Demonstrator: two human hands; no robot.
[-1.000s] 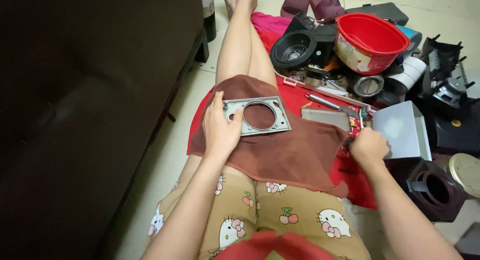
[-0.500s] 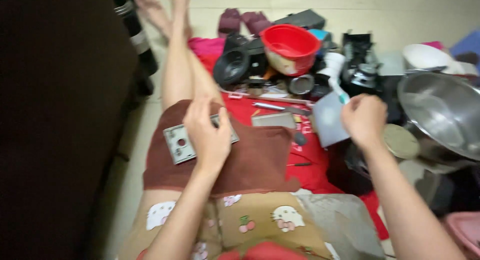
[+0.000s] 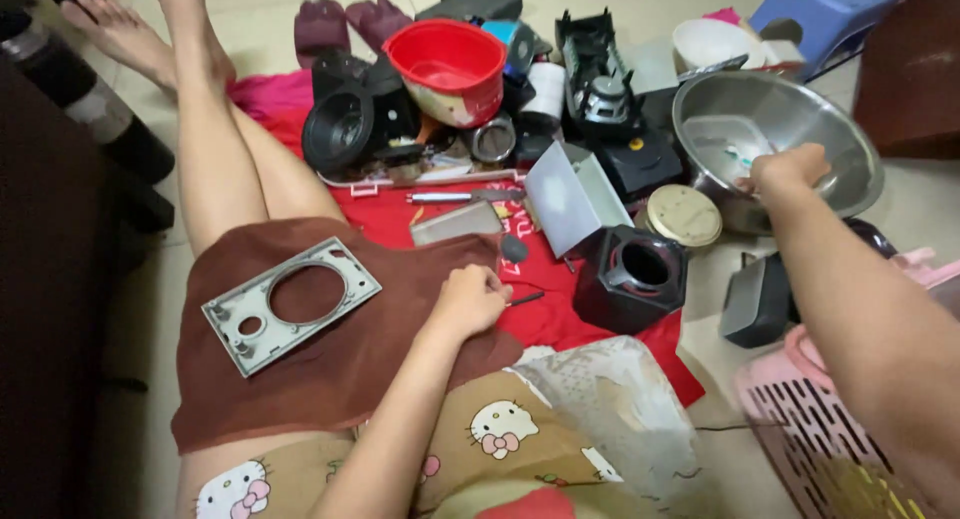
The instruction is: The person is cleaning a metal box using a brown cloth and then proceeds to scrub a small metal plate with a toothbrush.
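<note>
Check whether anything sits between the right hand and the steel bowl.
Nothing visible does. The right hand is already over the steel bowl, its fist at the rim. The left hand rests on the brown cloth, beside the grey plate.

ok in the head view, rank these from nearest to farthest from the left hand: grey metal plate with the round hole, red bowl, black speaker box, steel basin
1. black speaker box, just right of the left hand, on the red cloth.
2. grey metal plate, to the hand's left on the brown towel; only slightly farther than the box.
3. red bowl, up among the parts.
4. steel basin, far right, where the right hand reaches in.
</note>
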